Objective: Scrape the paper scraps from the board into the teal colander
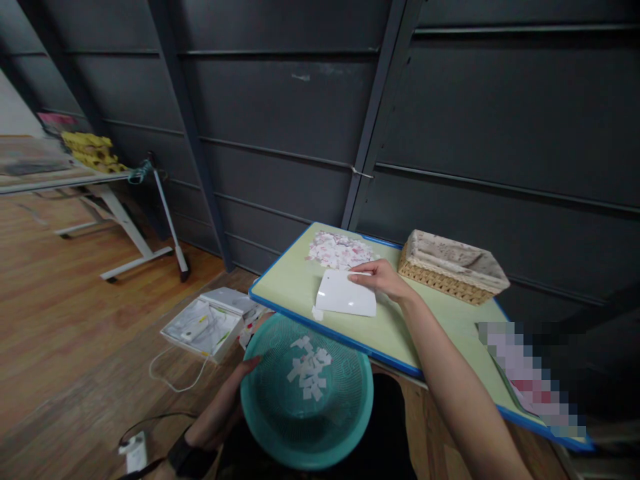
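Note:
My right hand (383,279) pinches the upper right edge of a white plastic scraper (345,297), a glossy sheet with rounded corners and a small hole. The scraper is over the pale yellow tabletop (285,280), just in front of a heap of torn paper scraps (340,250). One loose scrap (317,313) lies by its lower left corner. Below the table's front edge, a green plastic colander (350,400) sits at my lap with several paper pieces (309,370) inside. My left hand (243,373) grips its left rim, the thumb showing and the other fingers hidden.
A wicker basket (450,277) with a cloth lining stands at the table's back right. A blurred-out item (525,380) lies at the right end. On the floor to the left are an open white box (203,327) and cables. A dark panelled wall (280,100) rises behind the table.

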Available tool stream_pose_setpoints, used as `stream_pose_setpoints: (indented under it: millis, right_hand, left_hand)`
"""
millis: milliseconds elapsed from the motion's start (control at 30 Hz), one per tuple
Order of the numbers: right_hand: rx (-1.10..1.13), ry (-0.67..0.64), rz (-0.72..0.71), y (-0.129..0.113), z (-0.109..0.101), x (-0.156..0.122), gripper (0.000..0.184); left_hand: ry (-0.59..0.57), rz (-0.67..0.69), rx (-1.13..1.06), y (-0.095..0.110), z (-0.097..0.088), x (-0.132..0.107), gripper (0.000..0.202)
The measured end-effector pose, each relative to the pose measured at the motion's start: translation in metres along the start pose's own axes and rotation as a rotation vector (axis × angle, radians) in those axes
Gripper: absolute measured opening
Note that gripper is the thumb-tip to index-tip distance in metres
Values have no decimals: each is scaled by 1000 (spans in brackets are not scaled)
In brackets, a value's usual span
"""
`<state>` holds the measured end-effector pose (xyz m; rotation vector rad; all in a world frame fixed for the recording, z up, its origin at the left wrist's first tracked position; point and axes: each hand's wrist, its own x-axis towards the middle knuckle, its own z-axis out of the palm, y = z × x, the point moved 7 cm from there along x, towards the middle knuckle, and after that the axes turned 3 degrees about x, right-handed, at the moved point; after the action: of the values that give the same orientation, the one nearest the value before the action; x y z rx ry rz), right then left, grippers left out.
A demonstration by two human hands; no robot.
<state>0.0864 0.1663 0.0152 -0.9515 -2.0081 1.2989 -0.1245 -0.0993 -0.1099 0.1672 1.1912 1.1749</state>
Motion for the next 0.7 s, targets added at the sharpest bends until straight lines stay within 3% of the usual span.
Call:
stream_pose_setpoints:
  millis: [200,433,700]
  right_hand:
    - [17,-86,24,2,12,0,46]
    - [2,53,19,4,-6,1,44]
    - [72,-162,72,0,19,-4,44]
  left_hand:
    - [79,-17,43,2,0,-7,60]
    - [119,54,52,14,2,-11,52]
    - [122,93,19,15,-1,-10,45]
